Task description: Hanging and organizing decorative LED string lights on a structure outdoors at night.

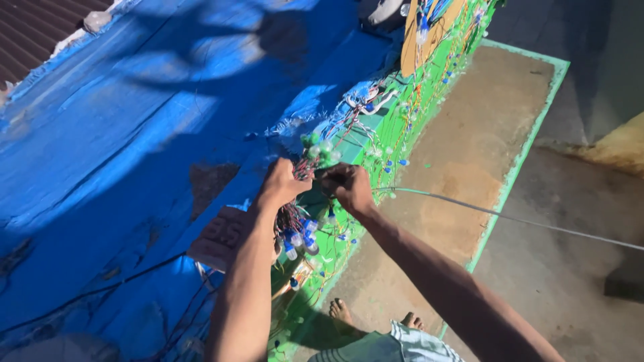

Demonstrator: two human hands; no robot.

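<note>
My left hand [282, 184] and my right hand [349, 188] meet at a bundle of small pixel lights [320, 151] with thin red and dark wires. Each hand pinches part of that bundle, thumbs close together. Below the left hand hangs another clump of lights with blue and white caps [300, 240]. The lights and wires run along a green painted edge [376, 144] of a ledge. A thin grey cable [510, 218] stretches from near my right hand out to the right.
A blue tarpaulin [134, 134] covers the roof on the left. A tan board [419, 40] with more lights leans at the top. Right of the green edge lies a brown ledge [469, 147], then grey concrete below. My bare feet [342, 312] stand on the ledge.
</note>
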